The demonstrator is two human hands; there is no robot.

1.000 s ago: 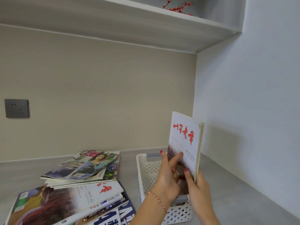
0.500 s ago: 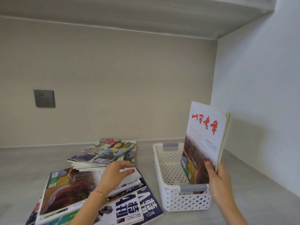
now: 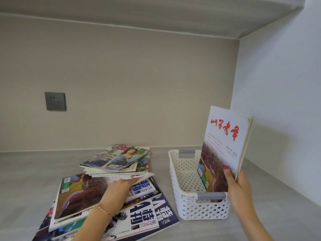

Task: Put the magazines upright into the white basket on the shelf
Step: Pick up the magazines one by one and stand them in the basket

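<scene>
A white perforated basket (image 3: 182,173) with grey handles stands on the grey shelf. A white magazine with red characters (image 3: 224,145) stands upright in the basket's right side, and my right hand (image 3: 239,186) grips its lower right edge. To the left lies a fanned pile of magazines (image 3: 139,216). My left hand (image 3: 119,186) holds the right edge of the top magazine of that pile (image 3: 81,193), which is lifted slightly. A second small stack (image 3: 119,159) lies behind it.
The white side wall (image 3: 278,119) runs close to the right of the basket. The beige back wall carries a grey socket (image 3: 55,101). An upper shelf board (image 3: 173,16) hangs overhead. Bare shelf surface (image 3: 26,180) stretches to the left.
My left hand left the upright magazine, moved to the pile and took hold of the top magazine's edge, lifting it. My right hand keeps the upright magazine in the basket.
</scene>
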